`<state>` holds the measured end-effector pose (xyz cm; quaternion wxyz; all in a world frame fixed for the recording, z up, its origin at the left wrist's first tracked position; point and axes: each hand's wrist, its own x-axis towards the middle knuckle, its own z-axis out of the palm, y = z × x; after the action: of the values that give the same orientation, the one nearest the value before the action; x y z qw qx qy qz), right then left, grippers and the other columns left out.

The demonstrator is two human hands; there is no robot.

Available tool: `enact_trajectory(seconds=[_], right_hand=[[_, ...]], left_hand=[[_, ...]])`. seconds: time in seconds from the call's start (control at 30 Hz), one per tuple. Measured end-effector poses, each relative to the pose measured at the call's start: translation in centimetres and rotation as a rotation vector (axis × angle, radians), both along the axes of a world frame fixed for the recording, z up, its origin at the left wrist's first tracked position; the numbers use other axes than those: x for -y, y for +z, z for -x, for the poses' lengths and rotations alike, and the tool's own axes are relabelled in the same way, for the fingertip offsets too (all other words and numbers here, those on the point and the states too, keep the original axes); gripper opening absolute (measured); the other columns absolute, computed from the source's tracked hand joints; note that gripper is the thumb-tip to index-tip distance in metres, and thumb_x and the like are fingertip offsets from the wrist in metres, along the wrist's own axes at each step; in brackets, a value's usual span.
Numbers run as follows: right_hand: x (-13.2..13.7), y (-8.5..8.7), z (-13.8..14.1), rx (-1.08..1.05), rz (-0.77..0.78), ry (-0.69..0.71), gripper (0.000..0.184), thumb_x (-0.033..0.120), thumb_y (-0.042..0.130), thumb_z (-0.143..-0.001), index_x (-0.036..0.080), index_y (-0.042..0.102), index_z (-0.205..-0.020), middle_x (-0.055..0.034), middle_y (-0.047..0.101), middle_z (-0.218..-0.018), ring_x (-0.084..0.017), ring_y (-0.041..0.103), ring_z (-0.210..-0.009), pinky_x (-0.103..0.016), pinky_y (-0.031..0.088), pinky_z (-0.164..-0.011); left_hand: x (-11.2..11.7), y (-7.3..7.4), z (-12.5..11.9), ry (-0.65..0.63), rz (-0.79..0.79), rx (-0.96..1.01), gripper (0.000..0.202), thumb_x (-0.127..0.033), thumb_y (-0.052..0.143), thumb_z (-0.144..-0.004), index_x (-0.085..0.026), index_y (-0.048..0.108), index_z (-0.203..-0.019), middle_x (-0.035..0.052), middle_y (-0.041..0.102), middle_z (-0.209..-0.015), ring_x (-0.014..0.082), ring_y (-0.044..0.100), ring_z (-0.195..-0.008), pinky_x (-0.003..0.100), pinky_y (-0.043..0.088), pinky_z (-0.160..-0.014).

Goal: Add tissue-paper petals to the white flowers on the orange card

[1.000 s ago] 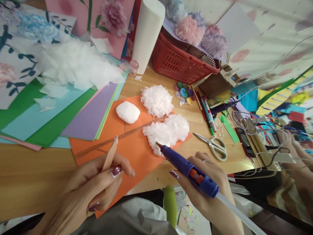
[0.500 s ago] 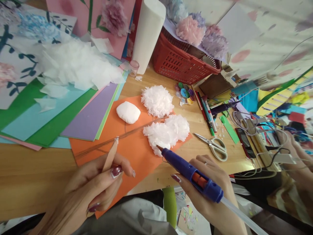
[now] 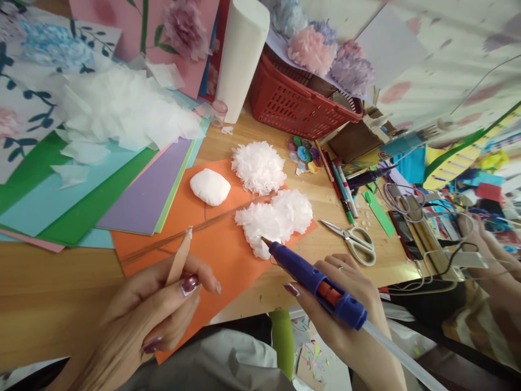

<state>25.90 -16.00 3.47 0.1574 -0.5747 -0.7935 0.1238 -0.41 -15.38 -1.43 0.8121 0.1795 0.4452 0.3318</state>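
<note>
My right hand (image 3: 345, 304) is closed around a blue glue gun (image 3: 313, 282) with a clear glue stick trailing behind; its nozzle tip touches the near edge of a white tissue pom-pom pair (image 3: 277, 220) lying on an orange sheet (image 3: 220, 255). My left hand (image 3: 158, 304) pinches a pointed wooden stick (image 3: 179, 258), tip up, over the orange sheet's near left part. A second fluffy white pom-pom (image 3: 258, 167) and a smooth white foam lump (image 3: 210, 187) lie further back on the sheet. A thin brown wire (image 3: 203, 225) crosses the sheet.
Coloured paper sheets (image 3: 101, 195) and loose white tissue (image 3: 122, 108) fill the left. A white roll (image 3: 240, 60), red basket (image 3: 297, 103), scissors (image 3: 354, 241), pens (image 3: 340, 184) and cables (image 3: 427, 228) crowd the back and right. Another person's hand (image 3: 488, 239) shows at the right edge.
The glue gun's tip has stayed at the near edge of the pom-pom pair with only slight shifts. My left hand with the stick has hardly moved.
</note>
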Motion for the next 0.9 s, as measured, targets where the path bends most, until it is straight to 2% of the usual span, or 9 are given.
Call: enact_trajectory(seconds=[0.17, 0.33, 0.6, 0.73, 0.9], right_hand=[[0.06, -0.04, 0.2, -0.009, -0.018, -0.051, 0.037, 0.039, 0.065, -0.095, 0.023, 0.046, -0.068, 0.0032, 0.045, -0.06, -0.015, 0.043, -0.057, -0.035, 0.038, -0.061], [-0.1, 0.12, 0.45, -0.003, -0.013, -0.041, 0.036, 0.037, 0.066, -0.094, 0.022, 0.047, -0.068, 0.0038, 0.044, -0.059, -0.015, 0.045, -0.058, -0.035, 0.038, -0.062], [0.16, -0.57, -0.46, -0.011, 0.006, -0.091, 0.038, 0.037, 0.064, -0.095, 0.023, 0.045, -0.066, 0.0045, 0.042, -0.059, -0.014, 0.04, -0.054, -0.036, 0.036, -0.062], [0.18, -0.31, -0.37, -0.046, -0.015, -0.089, 0.039, 0.04, 0.065, -0.095, 0.023, 0.044, -0.067, 0.0042, 0.043, -0.058, -0.014, 0.042, -0.054, -0.035, 0.038, -0.061], [-0.01, -0.23, 0.11, -0.045, -0.008, -0.04, 0.034, 0.031, 0.065, -0.092, 0.023, 0.044, -0.067, 0.0037, 0.045, -0.059, -0.015, 0.046, -0.058, -0.034, 0.037, -0.061]], left_hand=[[0.09, -0.07, 0.08, -0.015, 0.006, -0.006, 0.019, -0.044, 0.069, -0.081, -0.025, 0.071, -0.08, -0.0122, 0.018, -0.042, 0.0068, 0.009, -0.04, 0.022, 0.014, -0.04], [0.06, -0.1, 0.02, 0.007, 0.0, 0.001, 0.019, -0.043, 0.072, -0.078, -0.024, 0.071, -0.077, -0.0126, 0.017, -0.041, 0.0058, 0.008, -0.04, 0.022, 0.011, -0.04], [0.02, -0.07, -0.18, 0.044, 0.019, -0.005, 0.019, -0.042, 0.076, -0.075, -0.024, 0.073, -0.074, -0.0124, 0.017, -0.041, 0.005, 0.008, -0.039, 0.021, 0.01, -0.039], [-0.09, 0.04, -0.15, 0.02, 0.017, -0.018, 0.02, -0.043, 0.079, -0.074, -0.024, 0.073, -0.074, -0.0124, 0.018, -0.041, 0.0046, 0.009, -0.039, 0.02, 0.012, -0.039], [-0.17, -0.02, -0.08, 0.002, 0.001, -0.025, 0.02, -0.044, 0.076, -0.076, -0.024, 0.072, -0.076, -0.0124, 0.018, -0.041, 0.0048, 0.009, -0.039, 0.02, 0.013, -0.039]])
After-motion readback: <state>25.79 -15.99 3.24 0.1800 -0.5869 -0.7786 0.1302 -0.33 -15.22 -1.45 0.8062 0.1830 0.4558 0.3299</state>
